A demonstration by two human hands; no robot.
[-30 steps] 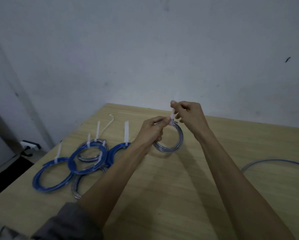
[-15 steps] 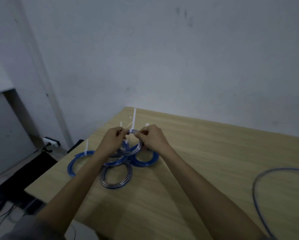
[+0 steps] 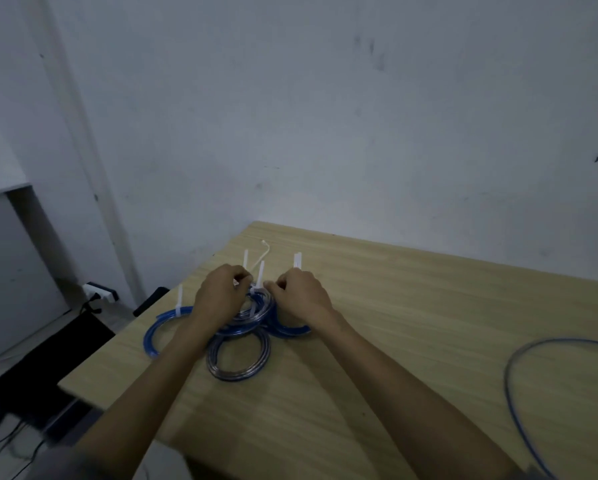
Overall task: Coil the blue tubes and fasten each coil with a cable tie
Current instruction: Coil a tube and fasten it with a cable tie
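Both hands are down on the pile: left hand (image 3: 221, 297) and right hand (image 3: 302, 296) have fingers curled, looks like pinching the gray-blue coil (image 3: 256, 306) either side of its white cable tie (image 3: 260, 277), though the grip itself is blurry. It sits on top of the tied blue coils (image 3: 167, 327) near the wooden table's (image 3: 411, 323) left corner. A loose blue tube (image 3: 519, 368) runs off the right edge. Plain whitish wall (image 3: 325, 116) behind, power strip (image 3: 98, 292) on the floor.
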